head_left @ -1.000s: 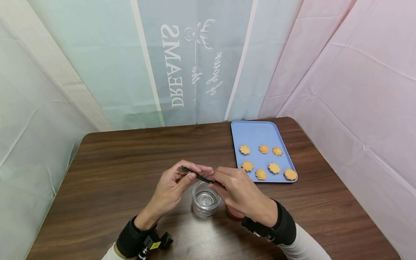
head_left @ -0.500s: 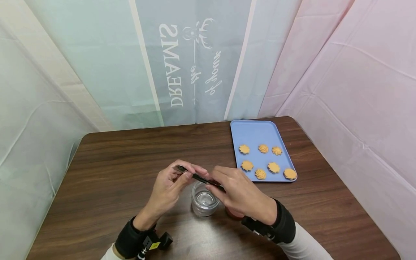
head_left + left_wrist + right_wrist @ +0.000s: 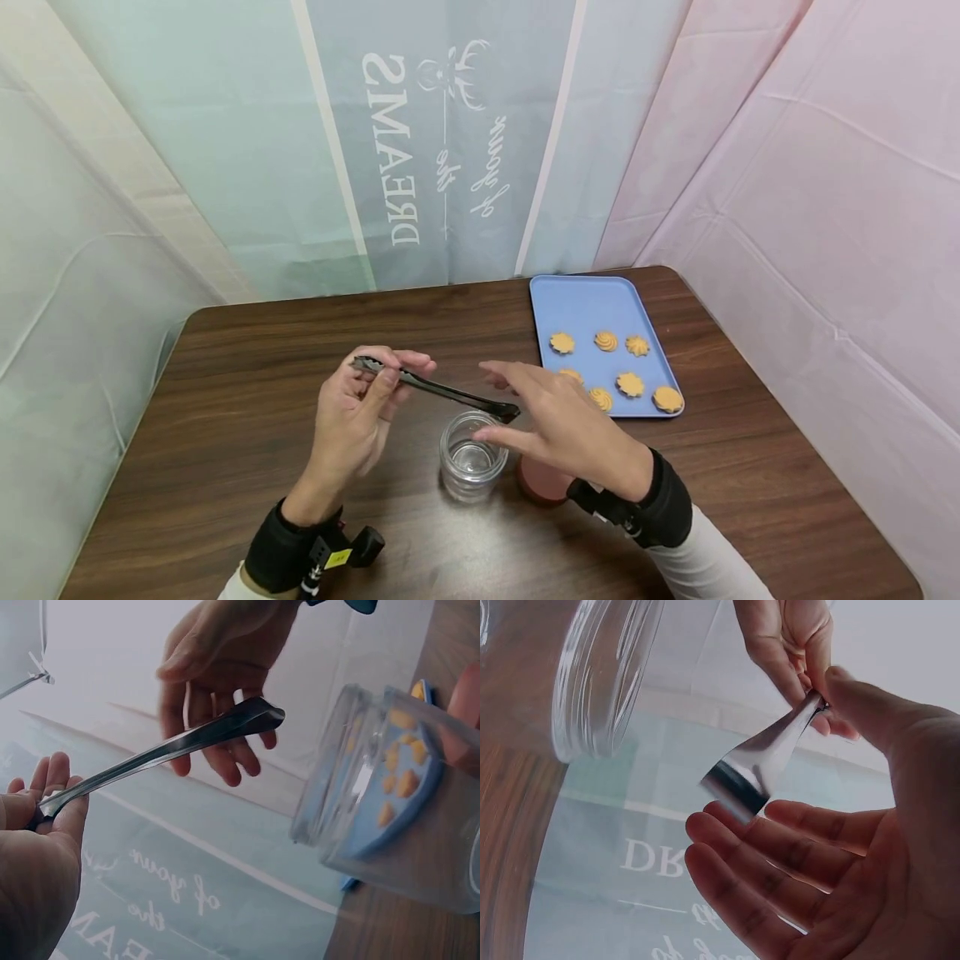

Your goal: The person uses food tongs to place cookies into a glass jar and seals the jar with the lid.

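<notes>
My left hand [image 3: 386, 373] pinches one end of a slim dark metal utensil [image 3: 435, 388] and holds it slanted above an empty clear glass jar [image 3: 472, 458]. The utensil's free end hangs over the jar mouth. Beside that end, my right hand [image 3: 510, 392] hovers open with its fingers spread and touches nothing. The left wrist view shows the utensil [image 3: 187, 742] running from my left hand [image 3: 45, 802] toward the right hand [image 3: 217, 675], with the jar [image 3: 375, 787] on the right. In the right wrist view the utensil's tip [image 3: 742, 780] sits just above my open right hand [image 3: 780, 855].
A round red lid [image 3: 543, 482] lies on the dark wooden table [image 3: 247, 433] just right of the jar. A blue tray [image 3: 585, 304] with several orange cookies [image 3: 630, 383] sits at the back right. Pastel cloth walls close in on three sides.
My right hand has let go of the utensil and opened. The left hand has drawn the utensil to the left and slightly up.
</notes>
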Tool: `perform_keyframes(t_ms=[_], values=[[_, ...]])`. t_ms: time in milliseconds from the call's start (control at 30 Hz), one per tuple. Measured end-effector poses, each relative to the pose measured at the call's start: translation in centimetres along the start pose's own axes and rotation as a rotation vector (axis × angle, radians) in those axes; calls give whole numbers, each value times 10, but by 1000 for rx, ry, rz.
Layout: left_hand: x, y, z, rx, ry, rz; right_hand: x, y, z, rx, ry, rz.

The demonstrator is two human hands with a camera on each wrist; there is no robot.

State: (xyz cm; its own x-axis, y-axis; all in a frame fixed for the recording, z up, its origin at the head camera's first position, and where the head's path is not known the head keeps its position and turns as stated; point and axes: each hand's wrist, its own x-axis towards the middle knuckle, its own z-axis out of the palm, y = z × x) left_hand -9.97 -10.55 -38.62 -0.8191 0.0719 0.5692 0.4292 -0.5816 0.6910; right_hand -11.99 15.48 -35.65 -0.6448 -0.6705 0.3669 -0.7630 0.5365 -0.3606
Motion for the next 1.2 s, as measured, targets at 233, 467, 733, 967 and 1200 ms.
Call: perform_keyframes(t_ms=[233, 467, 733, 967, 1200], values=[[1, 2, 4, -48, 10, -5, 2, -2, 9, 34, 4, -12], [-2, 1, 12, -82, -40, -8, 5, -11, 23, 147, 63, -130], [-5, 2, 15, -69, -32, -26, 6, -13, 34, 99, 131, -189], [-6, 2, 16, -52, -18, -38, 5, -12, 37, 43, 176, -214], [-6, 2, 18, -43, -11, -45, 6, -12, 36, -2, 193, -230]])
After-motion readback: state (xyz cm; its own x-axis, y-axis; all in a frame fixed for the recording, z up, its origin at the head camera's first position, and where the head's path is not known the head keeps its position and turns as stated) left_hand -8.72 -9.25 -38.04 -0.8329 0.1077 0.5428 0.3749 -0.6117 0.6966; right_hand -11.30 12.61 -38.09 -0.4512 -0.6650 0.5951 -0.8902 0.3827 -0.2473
